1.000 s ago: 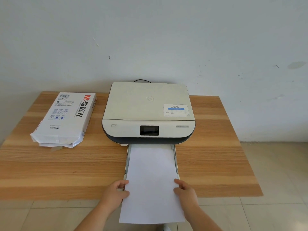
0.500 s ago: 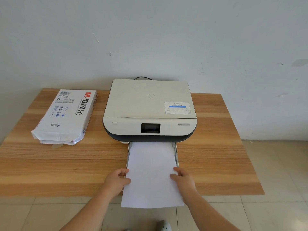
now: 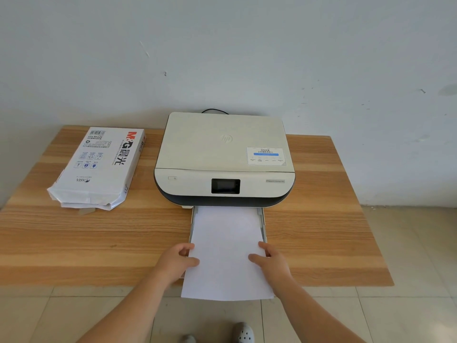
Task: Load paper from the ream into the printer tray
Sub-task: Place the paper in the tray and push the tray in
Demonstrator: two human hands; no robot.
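Observation:
A stack of white paper (image 3: 226,246) lies in the pulled-out tray (image 3: 264,222) at the front of the white and dark printer (image 3: 222,157). Its far end reaches under the printer's front and its near end hangs past the table edge. My left hand (image 3: 176,262) grips the paper's left edge, thumb on top. On the right edge my right hand (image 3: 272,262) holds it the same way. The opened ream (image 3: 99,169), in a white printed wrapper, lies on the table to the printer's left.
The wooden table (image 3: 321,231) stands against a pale wall. A black cable (image 3: 215,110) comes out behind the printer. Tiled floor (image 3: 408,243) lies right of and in front of the table, with my shoe (image 3: 243,332) below the paper.
Both hands have pushed the paper further into the tray, toward the printer. Less of the stack overhangs the table edge than before.

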